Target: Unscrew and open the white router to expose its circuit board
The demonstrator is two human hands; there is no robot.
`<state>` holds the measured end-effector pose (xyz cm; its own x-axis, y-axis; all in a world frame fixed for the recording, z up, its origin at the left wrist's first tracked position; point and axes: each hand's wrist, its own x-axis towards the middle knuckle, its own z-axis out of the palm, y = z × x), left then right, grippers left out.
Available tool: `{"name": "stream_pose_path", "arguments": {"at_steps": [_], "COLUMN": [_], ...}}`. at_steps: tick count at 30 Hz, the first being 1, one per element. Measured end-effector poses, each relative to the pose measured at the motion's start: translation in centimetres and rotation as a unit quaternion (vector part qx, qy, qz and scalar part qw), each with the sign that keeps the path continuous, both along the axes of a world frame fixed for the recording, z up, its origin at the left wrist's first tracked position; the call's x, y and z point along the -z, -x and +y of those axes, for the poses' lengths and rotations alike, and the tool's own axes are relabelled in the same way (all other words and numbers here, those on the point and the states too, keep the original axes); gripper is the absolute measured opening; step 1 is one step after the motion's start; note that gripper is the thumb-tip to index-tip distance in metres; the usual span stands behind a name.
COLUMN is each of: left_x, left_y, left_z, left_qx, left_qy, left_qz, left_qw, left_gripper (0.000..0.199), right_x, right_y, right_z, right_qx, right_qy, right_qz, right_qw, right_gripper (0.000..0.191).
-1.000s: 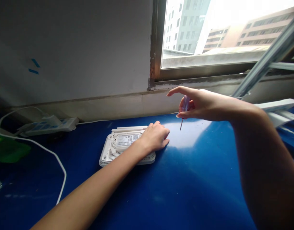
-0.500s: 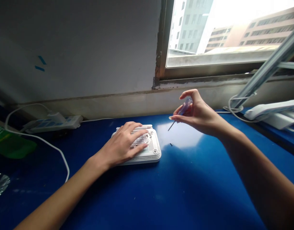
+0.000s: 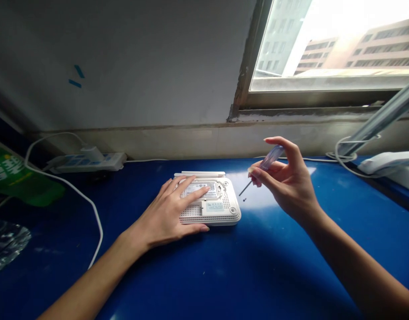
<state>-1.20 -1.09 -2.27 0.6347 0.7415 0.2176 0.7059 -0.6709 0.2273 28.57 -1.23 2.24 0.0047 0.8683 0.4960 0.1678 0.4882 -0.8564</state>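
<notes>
Router (image 3: pixel 220 209) of white plastic lies upside down on a blue tabletop (image 3: pixel 291 275), its vented underside and printed labels facing up and two flat antennas folded along its far edge. The left hand (image 3: pixel 166 213) rests on it, open and flat, with the fingers spread over the labelled area and the thumb along the near edge, not gripping. Just to the right of the router, the right hand (image 3: pixel 286 186) is raised above the table, its thumb and fingers closed in a pinch on a small screwdriver (image 3: pixel 272 157) with a translucent bluish handle. The thin shaft slants down and left, toward the router. Just below its tip, a tiny dark screw (image 3: pixel 244 200) lies on the tabletop, beside the router but not touching it. Farther left, a white cable (image 3: pixel 78 195) curves across the table from a white power strip (image 3: pixel 87 162) by the wall, and beyond it lie a green packet (image 3: pixel 17 182) and crumpled clear plastic (image 3: pixel 4 242). On the right, a white device (image 3: pixel 387 162) sits beside a looped white wire (image 3: pixel 344 155), under a metal rail (image 3: pixel 384 115) slanting across the window (image 3: pixel 324 44).
</notes>
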Motion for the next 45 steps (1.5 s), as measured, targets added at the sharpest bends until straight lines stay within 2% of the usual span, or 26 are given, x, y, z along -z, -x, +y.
{"name": "stream_pose_path", "arguments": {"at_steps": [4, 10, 15, 18, 22, 27, 30, 32, 34, 38, 43, 45], "left_x": [0.3, 0.2, 0.2, 0.4, 0.5, 0.4, 0.4, 0.3, 0.3, 0.2, 0.1, 0.2], "left_y": [0.0, -0.3, -0.6, -0.6, -0.6, -0.7, -0.7, -0.7, -0.7, -0.8, -0.9, -0.8], "left_z": [-0.2, -0.3, -0.5, -0.5, -0.5, -0.6, -0.6, -0.6, -0.6, -0.6, -0.7, -0.6], "left_qx": [-0.007, -0.02, -0.032, -0.033, -0.033, -0.032, -0.037, -0.038, -0.037, -0.037, -0.037, -0.036], "left_qy": [-0.007, -0.011, -0.016, -0.016, -0.015, -0.012, -0.013, -0.012, -0.009, -0.006, -0.005, -0.004], "left_qz": [-0.002, -0.003, -0.003, -0.01, -0.013, -0.016, -0.015, -0.012, -0.009, -0.009, -0.012, -0.016], "left_qw": [1.0, 1.0, 0.999, 0.999, 0.999, 0.999, 0.999, 0.999, 0.999, 0.999, 0.999, 0.999], "left_gripper": [0.082, 0.081, 0.081, 0.082, 0.082, 0.082, 0.082, 0.082, 0.083, 0.083, 0.083, 0.083], "right_x": [0.2, 0.5, 1.7, 2.1, 1.6, 1.0, 0.5, -0.1, -0.8, -1.6, -1.9, -2.4], "right_y": [0.4, 0.6, 1.1, 1.8, 2.4, 2.8, 3.1, 3.1, 2.8, 1.6, 1.5, 2.0], "right_z": [-0.6, -1.3, -1.6, -1.8, -2.4, -3.3, -3.6, -3.5, -3.4, -3.1, -2.9, -2.6], "right_qx": [-0.016, -0.05, -0.035, 0.003, 0.103, 0.169, 0.178, 0.16, 0.108, -0.005, -0.05, -0.036], "right_qy": [-0.012, -0.018, -0.051, -0.123, -0.231, -0.278, -0.283, -0.25, -0.199, -0.143, -0.156, -0.14], "right_qz": [-0.018, -0.103, -0.236, -0.321, -0.367, -0.398, -0.414, -0.436, -0.468, -0.502, -0.525, -0.523], "right_qw": [1.0, 0.993, 0.97, 0.939, 0.895, 0.858, 0.846, 0.85, 0.854, 0.853, 0.835, 0.84], "right_gripper": [0.061, 0.059, 0.05, 0.044, 0.033, 0.017, 0.023, 0.031, 0.031, 0.016, 0.029, 0.024]}}
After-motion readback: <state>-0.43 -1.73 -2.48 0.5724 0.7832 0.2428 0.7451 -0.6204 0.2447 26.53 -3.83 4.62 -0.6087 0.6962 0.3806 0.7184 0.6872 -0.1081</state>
